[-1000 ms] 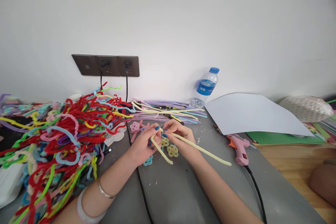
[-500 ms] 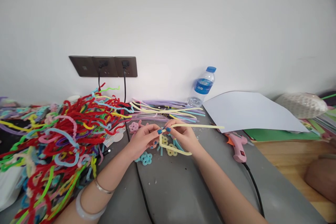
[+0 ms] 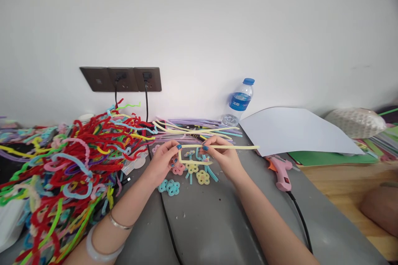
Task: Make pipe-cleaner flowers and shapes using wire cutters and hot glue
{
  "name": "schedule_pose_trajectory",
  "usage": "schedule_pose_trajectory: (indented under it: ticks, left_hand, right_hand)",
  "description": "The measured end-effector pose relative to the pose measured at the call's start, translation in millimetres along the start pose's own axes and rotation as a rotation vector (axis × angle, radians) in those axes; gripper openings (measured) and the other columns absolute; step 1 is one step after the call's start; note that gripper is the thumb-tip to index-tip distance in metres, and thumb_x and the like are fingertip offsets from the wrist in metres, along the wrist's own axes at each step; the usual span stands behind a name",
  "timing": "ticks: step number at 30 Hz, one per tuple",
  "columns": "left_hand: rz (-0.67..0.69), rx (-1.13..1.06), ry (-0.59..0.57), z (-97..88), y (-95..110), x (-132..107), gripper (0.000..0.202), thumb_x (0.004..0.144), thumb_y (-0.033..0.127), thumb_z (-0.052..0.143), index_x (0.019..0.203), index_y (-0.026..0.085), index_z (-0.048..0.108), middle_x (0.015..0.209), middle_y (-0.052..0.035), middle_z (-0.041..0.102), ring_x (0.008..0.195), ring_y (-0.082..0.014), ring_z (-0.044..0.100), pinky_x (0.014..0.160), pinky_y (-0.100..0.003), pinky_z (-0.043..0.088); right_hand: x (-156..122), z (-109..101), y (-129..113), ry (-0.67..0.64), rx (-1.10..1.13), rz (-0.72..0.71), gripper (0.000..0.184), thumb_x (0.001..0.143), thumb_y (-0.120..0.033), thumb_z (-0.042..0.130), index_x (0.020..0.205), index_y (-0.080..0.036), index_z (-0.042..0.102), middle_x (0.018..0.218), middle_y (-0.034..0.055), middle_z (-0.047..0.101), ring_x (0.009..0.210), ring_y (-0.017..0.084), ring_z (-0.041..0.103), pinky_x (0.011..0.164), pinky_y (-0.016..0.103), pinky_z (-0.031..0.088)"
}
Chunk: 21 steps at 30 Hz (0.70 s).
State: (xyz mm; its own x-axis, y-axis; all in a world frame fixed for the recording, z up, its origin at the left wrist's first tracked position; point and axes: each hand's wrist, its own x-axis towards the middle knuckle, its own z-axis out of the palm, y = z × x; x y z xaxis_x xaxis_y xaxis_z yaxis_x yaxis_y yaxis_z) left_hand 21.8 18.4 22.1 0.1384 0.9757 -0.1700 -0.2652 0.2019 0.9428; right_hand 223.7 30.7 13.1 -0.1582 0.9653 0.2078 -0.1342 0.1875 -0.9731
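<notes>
A pale yellow pipe cleaner (image 3: 238,147), bent into a squared hook at its left end, is held above the grey table (image 3: 205,219). My left hand (image 3: 164,159) pinches it at the bent corner. Farther along the long straight part, my right hand (image 3: 224,157) grips it between thumb and fingers. Below lie small pipe-cleaner flowers: a yellow flower (image 3: 203,177), a pink flower (image 3: 178,169) partly behind my left fingers, and a blue flower (image 3: 173,187). Short blue stems (image 3: 212,173) show beneath my right hand.
A tangled heap of colourful pipe cleaners (image 3: 77,165) covers the left side. Straight pipe cleaners (image 3: 186,126) lie along the wall by a water bottle (image 3: 241,101). On the right are white paper (image 3: 298,130) and a pink glue gun (image 3: 282,174). A black cable (image 3: 166,215) crosses the table.
My hands have moved apart, the left going left and the right sliding along the pipe cleaner. Its upper part is now straighter, and more of the flowers below shows.
</notes>
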Motion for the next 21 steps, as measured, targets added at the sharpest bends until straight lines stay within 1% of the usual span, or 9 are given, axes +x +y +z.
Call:
schedule_pose_trajectory:
  ticks: [4,7,10,14,16,18,19,21]
  left_hand:
    - [-0.022,-0.036,0.008,2.1,5.0,-1.9,0.034,0.06,0.038,0.082,0.071,0.018,0.057,0.061,0.0062,0.047,0.052,-0.0063,0.038,0.043,-0.016,0.034]
    - [-0.045,-0.073,-0.012,3.6,5.9,-2.7,0.032,0.059,0.035,0.082,0.07,0.017,0.056,0.06,0.0062,0.046,0.052,-0.0065,0.039,0.042,-0.016,0.033]
    - [-0.065,-0.117,-0.056,3.0,4.1,-2.2,0.03,0.062,0.033,0.08,0.069,0.018,0.054,0.058,0.0067,0.045,0.049,-0.0056,0.035,0.041,-0.017,0.032]
    - [-0.053,-0.158,-0.065,-0.7,3.1,-1.7,0.028,0.067,0.03,0.077,0.07,0.019,0.051,0.057,0.0066,0.046,0.049,-0.0064,0.036,0.042,-0.017,0.031]
    - [-0.091,-0.163,-0.13,-2.9,4.6,-2.6,0.027,0.07,0.03,0.075,0.069,0.02,0.05,0.054,0.0074,0.043,0.048,-0.007,0.037,0.045,-0.018,0.034]
    - [-0.158,-0.158,-0.238,-5.2,6.7,-3.7,0.029,0.071,0.031,0.076,0.069,0.02,0.049,0.055,0.0073,0.042,0.048,-0.0074,0.039,0.048,-0.02,0.037]
    - [-0.192,-0.149,-0.29,-6.5,7.6,-4.2,0.03,0.071,0.034,0.077,0.069,0.019,0.05,0.057,0.0065,0.043,0.05,-0.0078,0.04,0.048,-0.02,0.037]
    - [-0.241,-0.106,-0.365,-8.9,8.1,-4.7,0.035,0.071,0.044,0.078,0.071,0.018,0.055,0.062,0.0038,0.046,0.054,-0.009,0.044,0.048,-0.02,0.036]
  right_hand:
    - [1.2,-5.2,-3.9,-0.021,-0.029,0.03,0.03,0.076,-0.049,0.078,0.077,-0.021,0.067,0.07,0.0042,0.074,0.059,0.017,0.063,0.052,0.029,0.047]
    - [1.8,-6.6,-3.6,-0.056,0.011,0.057,0.031,0.077,-0.049,0.077,0.077,-0.02,0.067,0.071,0.0047,0.075,0.057,0.016,0.061,0.052,0.029,0.047]
    - [2.8,-6.1,0.6,-0.057,0.097,0.092,0.031,0.075,-0.049,0.079,0.078,-0.02,0.068,0.071,0.0045,0.075,0.06,0.016,0.064,0.055,0.029,0.049]
    - [3.7,-4.8,4.1,-0.025,0.172,0.117,0.03,0.072,-0.046,0.083,0.079,-0.02,0.069,0.073,0.0039,0.074,0.068,0.018,0.069,0.062,0.029,0.053]
    - [3.4,-5.0,2.9,0.01,0.193,0.108,0.03,0.073,-0.045,0.083,0.081,-0.021,0.067,0.073,0.0023,0.073,0.067,0.016,0.068,0.062,0.028,0.053]
    - [2.8,-6.3,0.9,0.023,0.202,0.094,0.03,0.075,-0.046,0.081,0.082,-0.022,0.065,0.071,0.0011,0.071,0.066,0.016,0.066,0.062,0.028,0.053]
    - [2.3,-7.3,-0.1,0.002,0.196,0.095,0.03,0.076,-0.047,0.08,0.082,-0.022,0.064,0.07,0.001,0.07,0.065,0.016,0.065,0.062,0.028,0.052]
    - [1.1,-9.3,-1.8,-0.089,0.168,0.113,0.03,0.078,-0.047,0.078,0.081,-0.021,0.064,0.068,0.0012,0.069,0.063,0.016,0.062,0.06,0.028,0.05]
